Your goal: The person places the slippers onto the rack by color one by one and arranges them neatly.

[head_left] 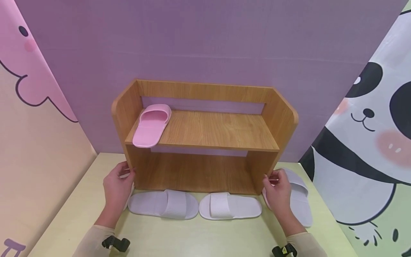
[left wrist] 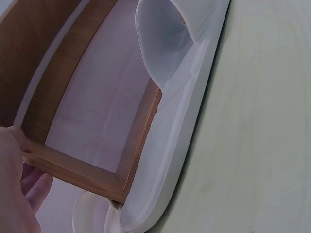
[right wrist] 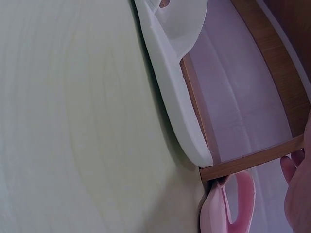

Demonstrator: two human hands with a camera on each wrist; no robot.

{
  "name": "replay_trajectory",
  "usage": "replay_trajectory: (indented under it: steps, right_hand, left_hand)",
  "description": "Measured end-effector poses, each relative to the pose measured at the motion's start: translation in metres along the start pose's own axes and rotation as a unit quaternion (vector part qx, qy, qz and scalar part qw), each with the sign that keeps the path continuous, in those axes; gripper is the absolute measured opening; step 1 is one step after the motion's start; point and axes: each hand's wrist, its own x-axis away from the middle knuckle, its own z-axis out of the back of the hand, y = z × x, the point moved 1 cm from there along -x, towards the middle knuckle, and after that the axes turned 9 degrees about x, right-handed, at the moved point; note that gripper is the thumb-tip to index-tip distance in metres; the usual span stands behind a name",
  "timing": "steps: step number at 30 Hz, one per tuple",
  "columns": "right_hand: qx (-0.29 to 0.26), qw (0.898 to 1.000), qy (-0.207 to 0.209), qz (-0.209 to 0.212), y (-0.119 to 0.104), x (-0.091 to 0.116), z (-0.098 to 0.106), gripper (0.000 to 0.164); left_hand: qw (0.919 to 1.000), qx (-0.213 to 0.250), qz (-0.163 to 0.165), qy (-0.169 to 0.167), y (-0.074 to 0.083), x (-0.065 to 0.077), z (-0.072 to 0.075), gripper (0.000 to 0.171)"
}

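Observation:
A two-tier wooden rack (head_left: pixel 218 130) stands upright on the table. My left hand (head_left: pixel 117 185) grips the front edge of its left side panel low down, thumb and fingers on either face. At the opposite panel, my right hand (head_left: pixel 278 191) pinches the front edge at about the same height. One pink slipper (head_left: pixel 149 132) lies at the left end of the upper shelf, toe opening toward the back. Along the rack's front base lie a pale lavender slipper (head_left: pixel 144 203) and a white ribbed-strap slipper (head_left: pixel 245 208), end to end.
Right of the rack lies another slipper (head_left: pixel 302 205), partly behind my right hand; it looks pinkish in the right wrist view. A pale slipper (left wrist: pixel 85 213) sits beside the left panel, mostly hidden. A purple wall (head_left: pixel 205 43) rises behind the light wood table (head_left: pixel 199 239).

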Motion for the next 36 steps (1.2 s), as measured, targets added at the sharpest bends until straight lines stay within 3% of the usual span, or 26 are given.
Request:
replay_trajectory:
  steps: [14, 22, 29, 36]
  right_hand:
    - [0.045, 0.997, -0.048, -0.047, 0.002, 0.001, 0.01, 0.019]
    - [0.064, 0.992, -0.105, -0.038, 0.002, 0.009, 0.02, 0.039]
    - [0.115, 0.973, -0.177, -0.093, 0.007, 0.02, 0.032, 0.065]
    - [0.135, 0.958, -0.234, -0.096, 0.019, 0.029, 0.04, 0.071]
  left_hand:
    - [0.9999, -0.008, -0.008, -0.011, -0.007, -0.005, -0.002, 0.018]
    - [0.9995, -0.019, -0.01, -0.022, -0.006, -0.005, -0.001, 0.019]
    - [0.9992, -0.024, 0.002, -0.03, -0.008, -0.007, 0.001, 0.021]
    - [0.9989, -0.019, 0.015, -0.04, -0.008, -0.007, 0.001, 0.02]
